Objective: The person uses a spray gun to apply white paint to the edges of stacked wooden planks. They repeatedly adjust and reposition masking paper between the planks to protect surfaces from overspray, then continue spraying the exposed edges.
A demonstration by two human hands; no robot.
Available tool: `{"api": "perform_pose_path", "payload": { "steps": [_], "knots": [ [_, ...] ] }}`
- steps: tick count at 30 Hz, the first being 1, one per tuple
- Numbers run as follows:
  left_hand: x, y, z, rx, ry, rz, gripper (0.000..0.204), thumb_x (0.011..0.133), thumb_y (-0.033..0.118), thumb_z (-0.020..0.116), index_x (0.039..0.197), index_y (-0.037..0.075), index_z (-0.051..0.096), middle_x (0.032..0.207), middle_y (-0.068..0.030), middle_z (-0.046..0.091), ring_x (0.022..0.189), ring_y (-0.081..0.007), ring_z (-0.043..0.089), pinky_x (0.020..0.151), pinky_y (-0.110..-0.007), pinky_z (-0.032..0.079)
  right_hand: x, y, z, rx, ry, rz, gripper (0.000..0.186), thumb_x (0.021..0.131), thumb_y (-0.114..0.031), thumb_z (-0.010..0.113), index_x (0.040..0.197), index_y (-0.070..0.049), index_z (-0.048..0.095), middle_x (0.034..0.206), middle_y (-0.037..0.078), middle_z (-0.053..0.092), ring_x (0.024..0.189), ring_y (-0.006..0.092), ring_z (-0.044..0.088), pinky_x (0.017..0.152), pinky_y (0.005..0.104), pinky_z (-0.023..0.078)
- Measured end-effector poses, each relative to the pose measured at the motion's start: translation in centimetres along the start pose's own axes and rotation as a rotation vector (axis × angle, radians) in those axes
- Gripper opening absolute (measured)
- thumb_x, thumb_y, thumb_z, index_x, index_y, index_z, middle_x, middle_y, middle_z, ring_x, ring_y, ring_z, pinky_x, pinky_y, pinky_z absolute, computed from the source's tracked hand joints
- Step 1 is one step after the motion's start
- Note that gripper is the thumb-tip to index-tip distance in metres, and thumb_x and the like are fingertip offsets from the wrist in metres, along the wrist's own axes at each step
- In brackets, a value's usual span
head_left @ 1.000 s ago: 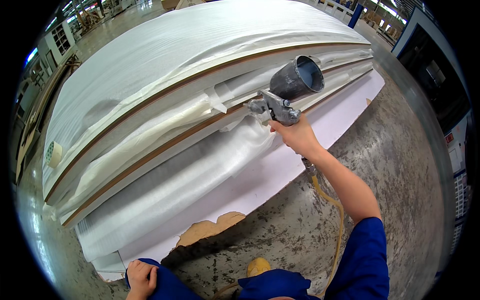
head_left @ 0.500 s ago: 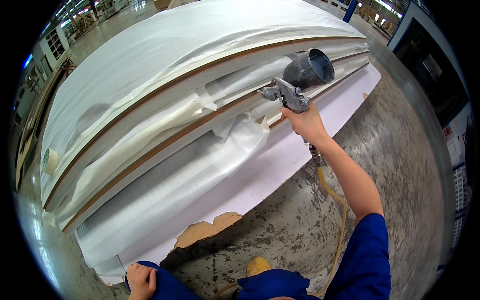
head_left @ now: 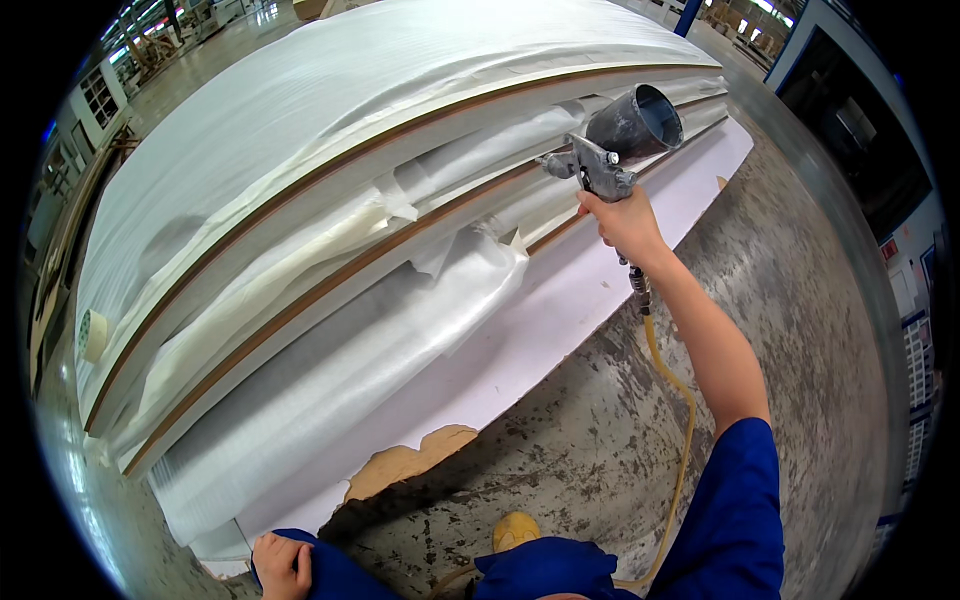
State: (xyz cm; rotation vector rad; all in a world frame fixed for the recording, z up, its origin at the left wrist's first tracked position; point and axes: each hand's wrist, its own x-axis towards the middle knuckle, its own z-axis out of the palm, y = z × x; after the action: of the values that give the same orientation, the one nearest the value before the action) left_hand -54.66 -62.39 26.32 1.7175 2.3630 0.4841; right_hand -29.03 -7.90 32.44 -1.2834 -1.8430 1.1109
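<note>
My right hand [head_left: 630, 228] is wrapped round the grip of a metal spray gun [head_left: 592, 165]. A dark, stained cup [head_left: 640, 122] tops the gun, its open mouth tilted to the right. The gun's nozzle points left, above the brown edge of a stacked panel [head_left: 350, 268]. From below the grip a yellow air hose [head_left: 672, 375] hangs down to the floor. My left hand [head_left: 283, 565] rests on my blue-clad knee, fingers curled in and nothing seen in them.
White foam sheeting [head_left: 330, 85] covers the stacked panels and lies between them. A pale board [head_left: 560, 335] with a torn brown edge [head_left: 405, 460] sits under the stack. At the left end stands a tape roll [head_left: 93, 335]. My yellow shoe [head_left: 516, 530] is on the stained concrete floor [head_left: 560, 450].
My right hand and the spray gun have shifted to the right and slightly away from me. The stack sits a little further left in view. My left hand stays on the knee.
</note>
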Motion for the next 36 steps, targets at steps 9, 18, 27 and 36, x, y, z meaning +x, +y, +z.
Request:
{"api": "perform_pose_path", "payload": {
  "steps": [9, 18, 27, 36],
  "knots": [
    [0.0, -0.2, 0.0, 0.001, -0.029, -0.004, 0.006, 0.084, 0.009, 0.061, 0.080, 0.004, 0.062, 0.078, -0.0155, 0.060, 0.072, -0.0356, 0.055, 0.066, -0.044, 0.041, 1.8, 1.6, -1.4, 0.030, 0.049, -0.014, 0.027, 0.084, -0.021, 0.065, 0.073, 0.003, 0.060, 0.059, 0.003, 0.055, 0.043, 0.0093, 0.045, 0.040, 0.0259, 0.036],
    [0.6, 0.3, -0.1, -0.001, 0.007, 0.023, 0.006, 0.084, 0.008, 0.061, 0.081, 0.004, 0.063, 0.078, -0.0156, 0.059, 0.073, -0.0353, 0.055, 0.067, -0.044, 0.041, 3.8, 2.6, -3.2, 0.005, 0.089, -0.006, 0.026, 0.083, -0.019, 0.066, 0.072, 0.003, 0.061, 0.060, 0.004, 0.056, 0.040, 0.0093, 0.043, 0.037, 0.0264, 0.034],
    [0.4, 0.0, 0.1, 0.005, 0.001, 0.019, 0.006, 0.085, 0.009, 0.060, 0.083, 0.004, 0.063, 0.080, -0.0155, 0.060, 0.074, -0.0357, 0.055, 0.067, -0.044, 0.042, 5.0, 3.4, -4.7, 0.015, 0.156, -0.037, 0.026, 0.084, -0.019, 0.066, 0.072, 0.003, 0.062, 0.056, 0.003, 0.053, 0.040, 0.0095, 0.043, 0.036, 0.0266, 0.033],
    [0.4, -0.4, 0.2, 0.011, -0.011, 0.026, 0.005, 0.084, 0.009, 0.060, 0.083, 0.004, 0.063, 0.079, -0.0151, 0.059, 0.072, -0.0353, 0.054, 0.066, -0.043, 0.041, 7.7, 5.1, -6.5, -0.039, 0.216, -0.022, 0.027, 0.083, -0.021, 0.067, 0.071, 0.003, 0.062, 0.057, 0.004, 0.054, 0.040, 0.0106, 0.045, 0.037, 0.0276, 0.035]
  ]
}}
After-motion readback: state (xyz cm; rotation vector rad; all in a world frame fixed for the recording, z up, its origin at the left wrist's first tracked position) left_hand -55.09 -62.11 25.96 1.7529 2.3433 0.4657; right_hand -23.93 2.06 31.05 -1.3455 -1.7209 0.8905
